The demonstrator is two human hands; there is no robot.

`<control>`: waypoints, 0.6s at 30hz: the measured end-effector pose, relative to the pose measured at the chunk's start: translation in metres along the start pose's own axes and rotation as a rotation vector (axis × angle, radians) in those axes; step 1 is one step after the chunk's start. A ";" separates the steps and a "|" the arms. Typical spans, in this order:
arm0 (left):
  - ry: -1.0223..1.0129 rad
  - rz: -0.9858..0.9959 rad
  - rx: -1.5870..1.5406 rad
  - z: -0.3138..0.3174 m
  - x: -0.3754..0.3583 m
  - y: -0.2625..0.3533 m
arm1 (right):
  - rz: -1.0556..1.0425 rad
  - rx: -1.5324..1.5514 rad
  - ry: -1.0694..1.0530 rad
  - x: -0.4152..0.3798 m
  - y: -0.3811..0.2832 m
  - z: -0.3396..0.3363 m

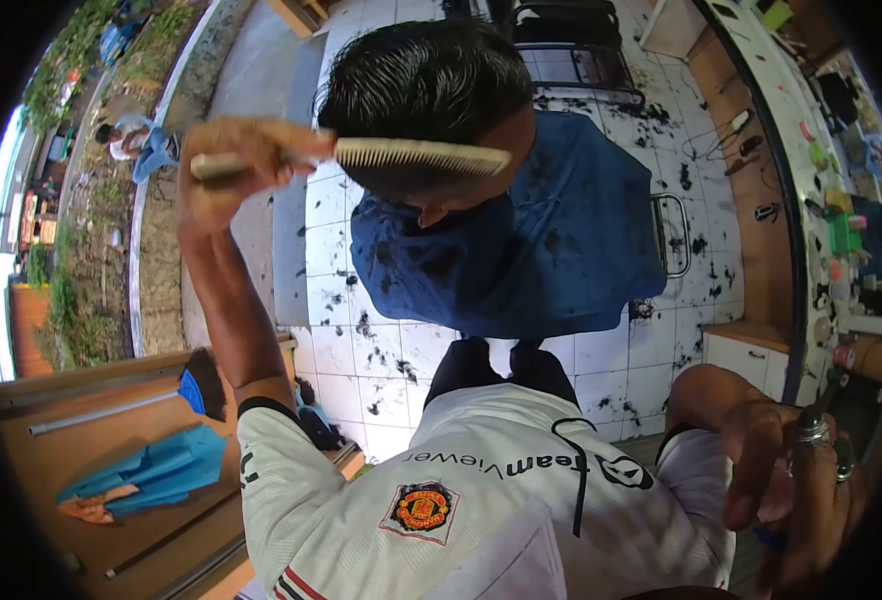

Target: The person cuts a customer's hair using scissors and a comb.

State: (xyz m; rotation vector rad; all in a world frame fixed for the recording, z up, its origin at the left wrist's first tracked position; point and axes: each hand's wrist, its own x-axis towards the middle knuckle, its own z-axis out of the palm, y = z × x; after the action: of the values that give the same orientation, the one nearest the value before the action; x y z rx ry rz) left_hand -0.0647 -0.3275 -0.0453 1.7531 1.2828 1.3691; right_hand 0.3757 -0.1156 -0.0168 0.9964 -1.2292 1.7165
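Observation:
My left hand point(246, 160) is closed round the handle of a pale comb point(421, 155), slightly blurred. The comb's teeth lie across the front of a seated person's dark, combed-back hair point(426, 80), at the forehead. That person wears a blue cape point(581, 220) with cut hair scattered on it. Away from the head, at the lower right and close to the camera, my right hand point(796, 480) has its fingers curled. Silver rings show on its fingers. Whatever it holds, if anything, I cannot make out.
Cut hair lies about the white tiled floor point(381, 365). A black chair point(571, 50) stands beyond the seated person. On the right, a wooden counter point(761, 250) carries clippers point(741, 122) below a mirror. A brush point(201, 385) and blue cloth point(156, 465) are at lower left.

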 end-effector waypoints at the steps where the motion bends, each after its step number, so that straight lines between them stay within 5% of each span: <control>1: -0.070 0.035 0.000 -0.002 -0.007 -0.002 | 0.000 -0.025 0.019 -0.002 0.001 0.003; 3: -0.186 0.127 0.053 -0.005 -0.012 -0.003 | 0.008 -0.084 0.063 -0.007 0.006 0.012; 6: 0.574 0.268 -0.713 0.004 -0.025 -0.044 | 0.068 -0.226 0.248 -0.025 0.022 0.018; 7: 0.648 0.227 -0.754 0.010 -0.013 -0.048 | 0.090 -0.286 0.359 -0.035 0.030 0.021; 11: 0.288 0.199 -0.743 -0.003 -0.014 -0.093 | 0.197 -0.442 0.391 -0.093 0.050 0.024; 16: -0.236 0.302 -0.093 -0.010 -0.016 -0.070 | 0.188 -0.875 0.912 -0.135 0.103 0.092; 17: -0.249 0.305 -0.102 -0.018 -0.016 -0.077 | 0.209 -0.989 1.047 -0.139 0.112 0.101; 18: -0.152 0.311 -0.427 -0.028 -0.012 -0.091 | 0.211 -1.056 1.164 -0.141 0.120 0.108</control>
State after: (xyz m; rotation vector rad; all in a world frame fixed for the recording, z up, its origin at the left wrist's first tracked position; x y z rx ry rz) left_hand -0.1223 -0.3068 -0.1198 1.7534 0.5945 1.5090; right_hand 0.3362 -0.2672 -0.1626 -0.7047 -1.1188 1.1067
